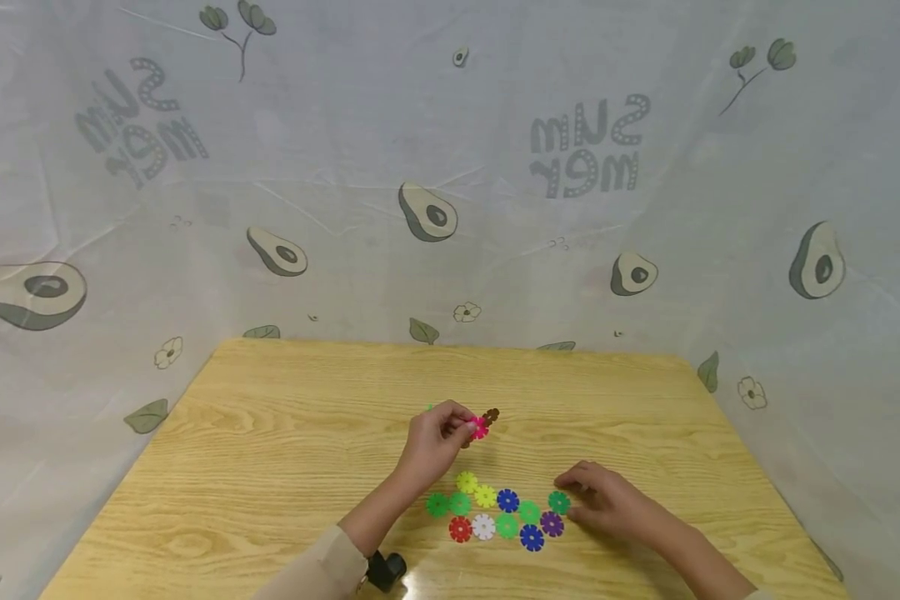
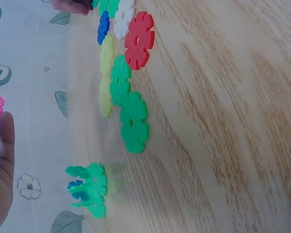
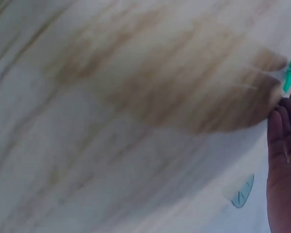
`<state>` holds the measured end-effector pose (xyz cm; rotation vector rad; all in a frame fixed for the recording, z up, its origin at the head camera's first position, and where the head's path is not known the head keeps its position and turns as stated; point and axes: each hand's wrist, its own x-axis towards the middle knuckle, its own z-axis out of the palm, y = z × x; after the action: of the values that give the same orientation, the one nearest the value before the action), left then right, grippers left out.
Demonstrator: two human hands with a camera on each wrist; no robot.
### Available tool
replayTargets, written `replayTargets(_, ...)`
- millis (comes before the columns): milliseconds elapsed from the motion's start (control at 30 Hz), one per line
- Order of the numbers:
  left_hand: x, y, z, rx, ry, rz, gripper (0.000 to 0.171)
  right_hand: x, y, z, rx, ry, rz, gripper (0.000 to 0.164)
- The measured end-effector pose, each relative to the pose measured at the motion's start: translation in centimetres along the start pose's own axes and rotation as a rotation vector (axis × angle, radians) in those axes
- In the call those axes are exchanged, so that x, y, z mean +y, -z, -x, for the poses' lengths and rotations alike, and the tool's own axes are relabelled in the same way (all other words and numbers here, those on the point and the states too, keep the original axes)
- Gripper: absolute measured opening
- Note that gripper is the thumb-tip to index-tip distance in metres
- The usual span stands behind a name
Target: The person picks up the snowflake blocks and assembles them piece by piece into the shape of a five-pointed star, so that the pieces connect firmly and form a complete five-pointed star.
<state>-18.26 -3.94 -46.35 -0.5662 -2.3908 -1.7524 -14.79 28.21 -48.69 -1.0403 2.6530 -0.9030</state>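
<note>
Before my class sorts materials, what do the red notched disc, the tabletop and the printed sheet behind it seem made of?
Red notched disc: probably smooth plastic, given its even colour and clean slots.
Tabletop: wood or wood-effect laminate, semi-gloss, from grain streaks and a bright reflection.
Printed sheet: perhaps thin plastic film or coated fabric, faintly shiny, going by its creases and pale highlights.

Beige sleeve (image 1: 311, 567) at bottom, left of centre in the head view — a black, round-ended device (image 1: 385, 572) beside its cuff (image 1: 351, 546) — and a sliver of pale sleeve (image 1: 759, 595) at the bottom right.
</note>
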Motion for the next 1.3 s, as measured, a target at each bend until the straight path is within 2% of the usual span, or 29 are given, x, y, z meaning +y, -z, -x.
replayTargets(300,0.0,0.1,0.0,-0.003,0.006,0.012,0.007,0.0,-0.8,-0.3,0.012,-0.029,0.015,0.034)
replayTargets(533,0.0,-0.3,-0.2,-0.008,0.005,0.031,0.007,-0.3,-0.7,-0.3,0.013,-0.046,0.046,0.024)
replayTargets(667,0.0,-0.3,-0.2,-0.01,0.001,0.026,0.008,-0.7,-0.5,-0.7,0.064,-0.048,0.054,0.02)
replayTargets(867,0.0,-0.2,0.0,-0.008,-0.006,0.02,0.005,-2.4,0.5,-2.8,0.205,-0.107,0.003,0.023)
replayTargets(1000,0.3,-0.4,-0.2,-0.022,-0.027,0.018,0.006,-4.1,1.5,-4.7,0.247,-0.152,-0.003,0.023)
replayTargets(1133,0.6,-0.8,-0.5,-0.028,-0.027,0.028,0.005,-5.5,2.1,-6.4,0.275,-0.151,-0.005,0.025)
replayTargets(1300,1.0,-1.1,-0.5,-0.041,-0.026,0.026,0.006,-6.6,2.2,-7.4,0.295,-0.154,-0.016,0.028)
